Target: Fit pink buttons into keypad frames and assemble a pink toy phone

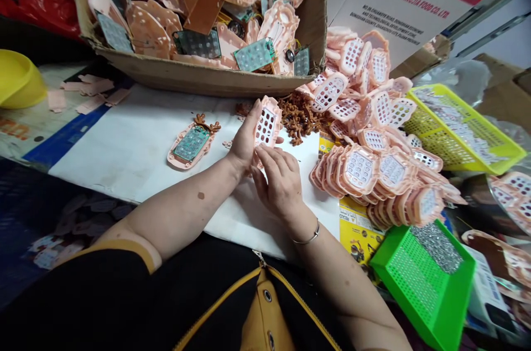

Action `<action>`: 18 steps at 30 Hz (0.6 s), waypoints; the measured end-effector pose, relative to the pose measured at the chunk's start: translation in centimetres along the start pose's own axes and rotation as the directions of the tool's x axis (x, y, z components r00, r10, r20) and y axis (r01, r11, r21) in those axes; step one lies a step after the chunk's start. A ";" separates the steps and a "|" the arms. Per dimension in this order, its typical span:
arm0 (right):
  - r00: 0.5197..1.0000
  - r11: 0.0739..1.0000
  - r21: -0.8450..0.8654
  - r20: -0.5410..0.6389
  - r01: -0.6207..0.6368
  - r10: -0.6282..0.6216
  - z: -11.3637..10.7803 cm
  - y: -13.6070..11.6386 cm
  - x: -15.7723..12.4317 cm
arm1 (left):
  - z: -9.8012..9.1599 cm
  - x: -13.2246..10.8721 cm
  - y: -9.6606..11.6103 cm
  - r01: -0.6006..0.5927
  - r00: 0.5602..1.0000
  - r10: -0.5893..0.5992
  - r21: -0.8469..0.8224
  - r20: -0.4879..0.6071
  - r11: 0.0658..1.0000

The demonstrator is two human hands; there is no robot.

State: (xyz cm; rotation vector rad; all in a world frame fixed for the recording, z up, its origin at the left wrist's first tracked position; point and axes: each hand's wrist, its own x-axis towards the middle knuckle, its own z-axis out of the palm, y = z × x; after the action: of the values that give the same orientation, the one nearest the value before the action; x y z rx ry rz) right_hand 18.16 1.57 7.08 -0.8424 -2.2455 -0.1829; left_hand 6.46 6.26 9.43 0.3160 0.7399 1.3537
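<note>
My left hand (244, 140) grips a pink plastic toy shell (267, 125) with a grid of white key holes, held upright over the white sheet (136, 146). My right hand (280, 182) sits just below it, fingers curled against the shell's lower edge. To the left on the sheet lies a second pink shell (191, 145) face down, with a green circuit board in it and brown antlers at its top. A heap of small brown antler pieces (301, 115) lies just right of my hands.
A cardboard box (199, 77) of pink shells and circuit boards stands at the back. A pile of pink keypad shells (373, 135) fills the right. A yellow basket (460, 129) and a green basket (418, 279) hold small silvery parts. A yellow bowl (16, 82) sits far left.
</note>
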 end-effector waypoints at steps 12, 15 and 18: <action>0.929 0.928 0.214 -0.146 -0.306 0.340 -0.5 3.9 0.6 | -0.3 0.0 2.8 -0.262 0.964 0.266 -0.128 0.020 0.957; 0.903 0.888 0.165 0.047 -0.429 0.427 -0.1 6.2 2.2 | -0.7 0.0 4.3 -0.384 0.923 0.378 -0.178 -0.066 0.906; 0.865 0.895 0.052 0.285 -0.444 0.412 1.0 7.2 4.2 | -0.9 0.0 4.8 -0.434 0.901 0.418 -0.216 -0.117 0.875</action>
State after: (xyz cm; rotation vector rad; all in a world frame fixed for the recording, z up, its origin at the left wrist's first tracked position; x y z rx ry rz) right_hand 19.85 9.71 8.35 -1.3431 -2.2152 0.2865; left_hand 2.20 7.13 11.72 0.2516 0.5715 1.8641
